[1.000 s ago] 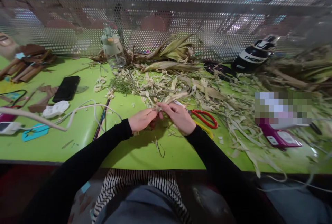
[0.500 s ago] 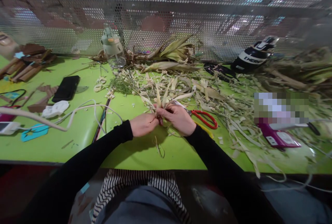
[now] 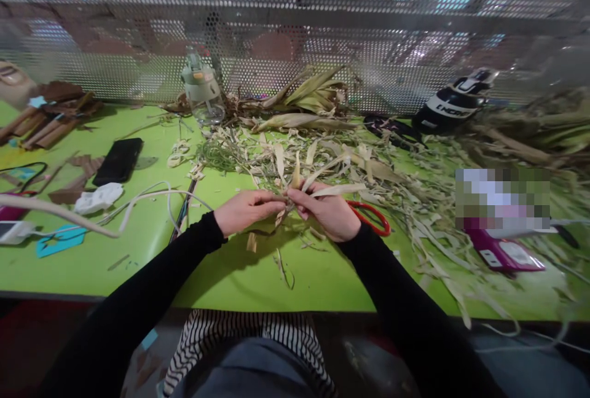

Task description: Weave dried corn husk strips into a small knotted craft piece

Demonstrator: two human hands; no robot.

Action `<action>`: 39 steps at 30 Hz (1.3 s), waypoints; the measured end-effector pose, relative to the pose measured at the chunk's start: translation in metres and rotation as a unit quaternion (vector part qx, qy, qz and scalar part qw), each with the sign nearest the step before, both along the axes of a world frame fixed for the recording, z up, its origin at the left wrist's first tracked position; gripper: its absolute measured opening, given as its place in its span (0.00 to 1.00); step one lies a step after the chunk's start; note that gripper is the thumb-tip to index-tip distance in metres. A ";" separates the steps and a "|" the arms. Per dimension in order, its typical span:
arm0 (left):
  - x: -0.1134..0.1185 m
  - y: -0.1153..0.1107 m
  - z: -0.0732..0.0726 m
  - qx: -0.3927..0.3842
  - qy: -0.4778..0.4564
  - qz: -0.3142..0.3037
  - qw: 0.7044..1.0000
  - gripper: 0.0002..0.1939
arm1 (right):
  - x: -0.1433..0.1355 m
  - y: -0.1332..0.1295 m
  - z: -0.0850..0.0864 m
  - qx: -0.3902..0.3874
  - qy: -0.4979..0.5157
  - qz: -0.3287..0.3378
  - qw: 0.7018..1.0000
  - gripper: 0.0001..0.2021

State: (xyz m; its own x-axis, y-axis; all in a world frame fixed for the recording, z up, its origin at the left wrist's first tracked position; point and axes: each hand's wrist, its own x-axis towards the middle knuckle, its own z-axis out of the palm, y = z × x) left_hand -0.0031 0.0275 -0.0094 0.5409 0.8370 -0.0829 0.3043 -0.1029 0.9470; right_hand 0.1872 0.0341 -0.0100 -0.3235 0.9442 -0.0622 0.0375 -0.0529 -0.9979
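Observation:
Between my two hands, above the green table (image 3: 258, 287), is a small bundle of pale dried husk strips (image 3: 297, 178). My right hand (image 3: 329, 210) pinches the bundle, and its strips fan up and out to the right past the fingers. From the left, my left hand (image 3: 249, 210) meets the bundle's lower part with thumb and fingers pressed together on it. A brownish piece dangles below the fingertips. Red-handled scissors (image 3: 371, 217) lie partly hidden behind my right hand. A thin loose strip (image 3: 283, 268) rests on the table nearer to me.
Husk scraps (image 3: 396, 183) spread behind and to the right. A clear bottle (image 3: 203, 94) and a black bottle (image 3: 452, 103) stand near the perforated screen (image 3: 369, 42). A phone (image 3: 118, 161), white cables (image 3: 138, 198) and a blue tag (image 3: 61, 241) lie left; a magenta device (image 3: 511, 253) lies right.
My left hand has shifted slightly left and its fingers have straightened. My right hand has moved a little right, the bundle has turned, and a brownish piece now hangs below. The view has shifted slightly.

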 end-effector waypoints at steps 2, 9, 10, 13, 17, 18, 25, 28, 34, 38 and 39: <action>0.006 -0.002 -0.006 -0.035 -0.023 -0.020 0.999 0.18 | -0.002 -0.001 0.000 0.001 0.009 0.022 1.000 0.12; 0.017 -0.008 -0.006 -0.174 -0.103 0.049 0.978 0.19 | 0.002 -0.003 -0.002 -0.032 0.113 0.045 0.992 0.12; 0.017 -0.008 -0.005 -0.186 -0.112 0.047 0.975 0.19 | 0.003 -0.003 -0.003 -0.025 0.104 0.039 0.993 0.12; 0.018 -0.007 -0.008 -0.188 -0.126 0.040 0.973 0.18 | 0.002 -0.003 -0.007 0.015 0.051 0.008 0.999 0.09; 0.019 -0.008 -0.013 -0.136 -0.090 0.046 0.986 0.17 | 0.000 -0.003 -0.006 0.094 -0.011 -0.022 0.995 0.09; 0.019 -0.009 -0.014 -0.122 -0.072 0.044 0.989 0.17 | -0.001 -0.003 -0.005 0.113 -0.024 -0.023 0.993 0.10; 0.022 -0.011 -0.008 -0.141 -0.052 0.047 0.988 0.15 | -0.002 -0.006 -0.009 0.092 -0.016 -0.007 0.996 0.11; 0.021 -0.009 -0.007 -0.173 -0.095 0.063 0.978 0.14 | -0.001 -0.005 -0.013 0.084 -0.002 -0.029 0.996 0.12; 0.022 -0.011 -0.009 -0.200 -0.097 0.030 0.974 0.14 | 0.005 0.001 -0.014 0.129 0.028 -0.131 0.983 0.13; 0.025 -0.014 -0.010 -0.241 -0.100 -0.001 0.965 0.16 | 0.006 0.003 -0.014 0.147 0.025 -0.158 0.976 0.13; 0.026 -0.014 -0.011 -0.251 -0.107 -0.008 0.962 0.17 | 0.006 0.003 -0.013 0.149 0.020 -0.160 0.976 0.14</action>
